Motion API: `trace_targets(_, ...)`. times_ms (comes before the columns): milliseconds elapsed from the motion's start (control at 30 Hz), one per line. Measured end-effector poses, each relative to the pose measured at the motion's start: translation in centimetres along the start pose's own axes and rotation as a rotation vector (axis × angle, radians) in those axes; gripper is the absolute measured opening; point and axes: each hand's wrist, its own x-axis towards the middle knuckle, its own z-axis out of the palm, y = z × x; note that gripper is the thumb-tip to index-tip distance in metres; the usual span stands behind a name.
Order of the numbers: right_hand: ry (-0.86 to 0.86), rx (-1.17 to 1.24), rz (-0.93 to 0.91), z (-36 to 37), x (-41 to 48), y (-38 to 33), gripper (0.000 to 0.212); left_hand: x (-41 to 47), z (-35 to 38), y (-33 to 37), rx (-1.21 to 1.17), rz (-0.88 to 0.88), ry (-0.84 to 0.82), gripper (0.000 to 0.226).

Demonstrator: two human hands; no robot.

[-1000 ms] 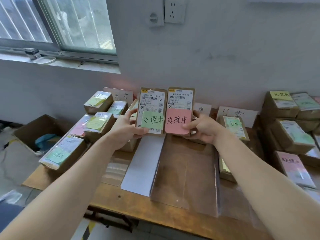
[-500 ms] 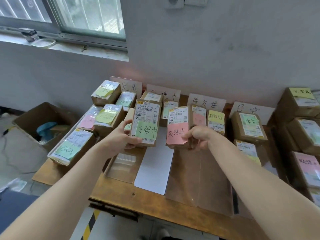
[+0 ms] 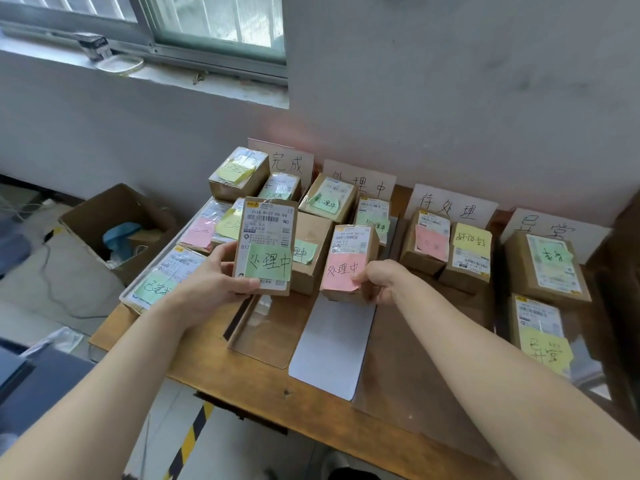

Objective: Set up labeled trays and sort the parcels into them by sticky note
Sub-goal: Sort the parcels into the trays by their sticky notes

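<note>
While both hands were raised over the worktop [image 3: 311,403], each held one parcel. The left hand [image 3: 211,285] had its fingers closed around the lower edge of a parcel [image 3: 266,233] with a green note [image 3: 268,262], held upright above the clear tray [image 3: 263,327]. The right hand [image 3: 381,280] gripped with closed fingers the parcel [image 3: 353,251] with a pink note [image 3: 341,271]; its lower end was at the white sheet [image 3: 332,344]. Both notes read 处理中. Behind them, by the wall, stood a card [image 3: 360,178] with the same words, with other parcels in front of it.
</note>
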Motion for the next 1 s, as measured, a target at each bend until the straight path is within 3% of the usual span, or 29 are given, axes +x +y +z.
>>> trace_targets(133,0.066,0.058,0.05,1.6,1.6,0.7,0.024,0.0,-2.2,-0.1,-0.021,-0.014,-0.01,0.072)
trace_targets(300,0.246,0.134,-0.018,2.1,5.3,2.4,0.026,0.7,-4.2,-0.5,0.014,-0.039,-0.066,0.073)
trace_targets(433,0.395,0.093,-0.085,1.9,2.9,1.7,0.03,1.1,-4.3,-0.6,0.029,-0.05,-0.097,0.074)
trace_targets(600,0.544,-0.159,-0.354,2.0,-1.3,-0.7,0.033,1.2,-4.2,-0.3,0.087,-0.028,-0.166,0.081)
trace_targets(800,0.554,-0.429,-0.766,4.7,-7.9,-3.9,0.03,0.2,-3.6,0.2,0.133,0.003,-0.257,0.08)
trace_targets(1000,0.551,-0.5,-0.873,7.1,-10.8,-3.3,0.027,-0.3,-3.8,-2.7,0.304,-0.113,-0.385,0.075)
